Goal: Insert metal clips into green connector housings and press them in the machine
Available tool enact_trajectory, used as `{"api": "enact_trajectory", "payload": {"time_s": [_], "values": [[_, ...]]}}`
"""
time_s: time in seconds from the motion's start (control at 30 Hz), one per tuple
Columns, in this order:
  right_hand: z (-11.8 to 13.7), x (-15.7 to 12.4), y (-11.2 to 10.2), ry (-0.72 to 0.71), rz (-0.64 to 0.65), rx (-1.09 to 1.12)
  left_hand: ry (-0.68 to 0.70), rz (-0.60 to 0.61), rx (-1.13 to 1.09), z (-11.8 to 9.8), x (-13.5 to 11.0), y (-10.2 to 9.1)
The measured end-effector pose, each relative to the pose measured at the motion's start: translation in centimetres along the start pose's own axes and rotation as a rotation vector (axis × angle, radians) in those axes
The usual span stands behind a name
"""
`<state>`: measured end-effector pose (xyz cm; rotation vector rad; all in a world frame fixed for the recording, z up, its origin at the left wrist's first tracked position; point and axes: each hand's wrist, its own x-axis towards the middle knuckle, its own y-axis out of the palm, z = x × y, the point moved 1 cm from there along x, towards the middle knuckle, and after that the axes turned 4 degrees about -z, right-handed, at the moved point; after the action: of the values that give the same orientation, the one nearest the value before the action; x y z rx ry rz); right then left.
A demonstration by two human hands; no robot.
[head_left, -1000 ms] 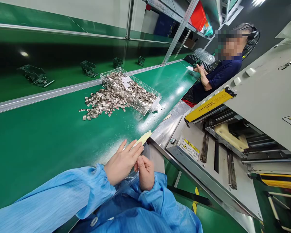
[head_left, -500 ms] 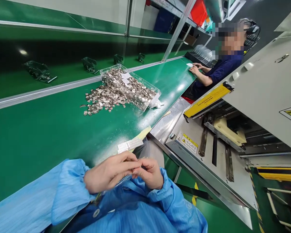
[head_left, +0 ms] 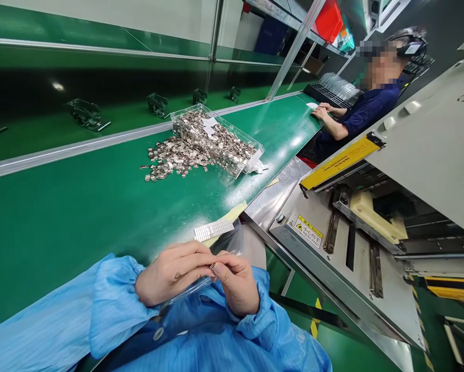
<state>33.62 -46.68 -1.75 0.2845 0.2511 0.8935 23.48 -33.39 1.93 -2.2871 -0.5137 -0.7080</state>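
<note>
My left hand (head_left: 173, 274) and my right hand (head_left: 237, 284) meet at the fingertips in front of my blue smock. Between them a sliver of a small metal piece (head_left: 212, 266) shows, mostly covered by the fingers. Both hands are closed in a pinch. Clear plastic film (head_left: 235, 240), perhaps a bag, runs behind and below the hands. Just beyond them, a neat block of small silvery metal pieces in rows (head_left: 214, 230) lies on yellowish paper (head_left: 235, 211) at the bench edge.
A clear plastic box (head_left: 249, 164) full of small metal pieces lies on the green bench (head_left: 80, 217), with a loose pile (head_left: 177, 157) spilled beside it. On the right stands a machine (head_left: 313, 232) with warning labels. A co-worker (head_left: 371, 108) sits at the far end.
My view has shifted slightly, so the bench and machine sit further right. The hands stay together; my right thumb and fingers have turned a little, and more clear plastic shows behind them.
</note>
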Motion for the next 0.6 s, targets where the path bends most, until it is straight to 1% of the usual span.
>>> {"api": "enact_trajectory", "payload": {"time_s": [0.13, 0.3, 0.5, 0.6], "values": [[-0.5, -0.3, 0.6, 0.051, -0.015, 0.104, 0.044, -0.013, 0.041, -0.4, -0.2, -0.1], [-0.2, -0.4, 1.0, 0.09, -0.004, 0.14, 0.081, -0.045, 0.067, -0.7, -0.5, 0.0], [0.2, -0.3, 1.7, 0.146, -0.063, 0.196, 0.112, -0.076, 0.155, -0.9, -0.5, 0.0], [0.3, -0.2, 2.0, 0.167, -0.07, 0.209, 0.131, -0.109, 0.205, -1.0, -0.6, -0.2]]}}
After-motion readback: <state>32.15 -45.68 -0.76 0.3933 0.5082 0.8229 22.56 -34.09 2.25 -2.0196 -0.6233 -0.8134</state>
